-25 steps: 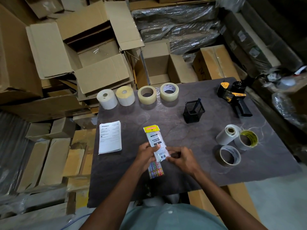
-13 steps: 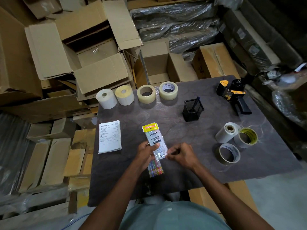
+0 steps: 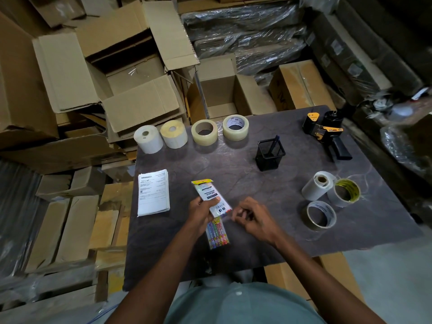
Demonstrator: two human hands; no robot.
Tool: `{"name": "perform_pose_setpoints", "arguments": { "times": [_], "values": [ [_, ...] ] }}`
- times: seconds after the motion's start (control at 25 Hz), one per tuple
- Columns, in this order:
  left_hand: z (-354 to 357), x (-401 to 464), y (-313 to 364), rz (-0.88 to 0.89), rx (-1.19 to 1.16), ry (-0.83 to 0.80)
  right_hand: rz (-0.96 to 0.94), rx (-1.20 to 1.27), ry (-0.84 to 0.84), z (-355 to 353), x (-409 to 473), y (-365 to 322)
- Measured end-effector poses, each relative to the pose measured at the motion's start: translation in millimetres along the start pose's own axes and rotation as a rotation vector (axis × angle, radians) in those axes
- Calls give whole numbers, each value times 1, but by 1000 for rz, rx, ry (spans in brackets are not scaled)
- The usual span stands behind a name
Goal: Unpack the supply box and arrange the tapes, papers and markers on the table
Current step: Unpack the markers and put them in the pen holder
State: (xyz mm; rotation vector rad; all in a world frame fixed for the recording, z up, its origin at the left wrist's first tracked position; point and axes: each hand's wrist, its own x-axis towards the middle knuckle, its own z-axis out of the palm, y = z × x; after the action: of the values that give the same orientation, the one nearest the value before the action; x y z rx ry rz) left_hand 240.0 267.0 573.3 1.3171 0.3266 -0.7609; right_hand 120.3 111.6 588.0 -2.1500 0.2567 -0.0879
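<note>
The scene is dim, lit softly from above; the table (image 3: 268, 206) centre is clearest. Corners fall dark toward 1 and 3 o'clock, where wide-angle distortion bends the edges; plastic wrap (image 3: 245, 26) at 12 o'clock glints.

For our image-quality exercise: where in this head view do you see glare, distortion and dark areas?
Head view: glare on the plastic-wrapped bundles at top; wide-angle bending at the table edges; the right corner falls into shadow; the marker pack in the left hand stays readable.
</note>
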Motion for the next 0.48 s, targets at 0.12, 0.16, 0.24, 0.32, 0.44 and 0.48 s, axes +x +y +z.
{"name": "perform_pose_setpoints", "arguments": {
  "times": [0.12, 0.16, 0.24, 0.32, 0.44, 0.48],
  "values": [
    [-3, 0, -2, -1, 5, -3, 37, -41, -43, 2, -3, 1],
    [-2, -1, -2, -2, -4, -8, 65, -27, -51, 2, -3, -1],
    [2, -2, -1, -10, -55, -10, 153, -20, -80, 4, 0, -1],
    [8, -3, 0, -27, -133, -3, 240, -11, -75, 8, 3, 4],
    [15, -3, 1, -41, -218, -7, 427, 337, 12, 16, 9, 6],
    [16, -3, 1, -32, -228, -14, 514, 534, 44, 19, 11, 3]
  ]
}}
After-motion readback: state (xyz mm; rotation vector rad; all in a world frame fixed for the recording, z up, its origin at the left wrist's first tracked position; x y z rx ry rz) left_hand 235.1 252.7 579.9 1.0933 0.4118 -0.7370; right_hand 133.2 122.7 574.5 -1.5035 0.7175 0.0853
